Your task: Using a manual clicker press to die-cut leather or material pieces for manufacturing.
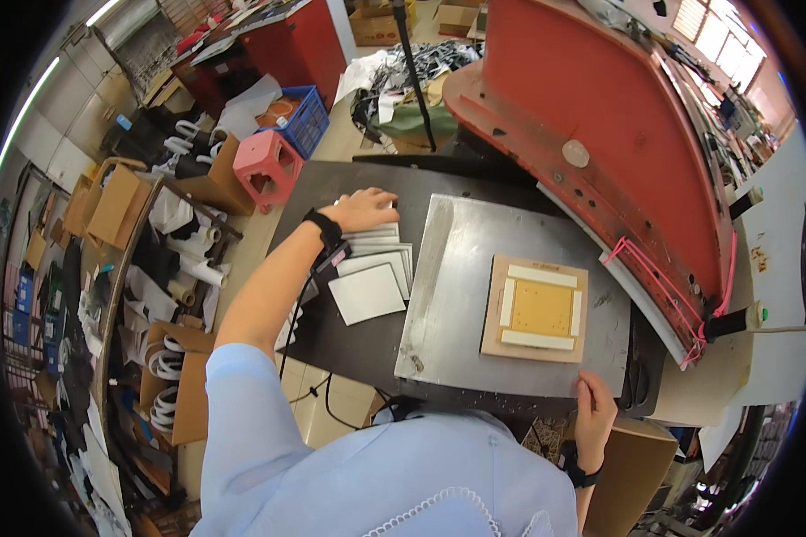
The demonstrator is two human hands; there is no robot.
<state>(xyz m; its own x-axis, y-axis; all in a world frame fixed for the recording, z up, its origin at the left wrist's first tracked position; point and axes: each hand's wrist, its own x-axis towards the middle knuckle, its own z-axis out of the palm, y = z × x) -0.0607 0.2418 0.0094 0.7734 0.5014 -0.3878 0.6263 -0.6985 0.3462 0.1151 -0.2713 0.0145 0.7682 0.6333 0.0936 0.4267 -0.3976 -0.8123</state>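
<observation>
My left hand (364,210) reaches over the far end of a fanned stack of white square sheets (367,294) on the dark table. Its fingers are slightly bent and apart, palm down, touching the sheets; what lies beneath the palm is hidden. At the near right corner of a grey metal plate (448,268), my right hand (595,412) has its thumb and curled fingers closed on the edge. On the plate rests a square wooden board (491,313) with white strips (537,340) framing a yellow center (543,308).
A big red machine arm (591,89) overhangs the table's right side, with pink cord (654,282) tied along it. Beyond the dark table (313,192) stand a pink stool (267,168) and a blue crate (304,121). Cardboard boxes (188,394) line the left.
</observation>
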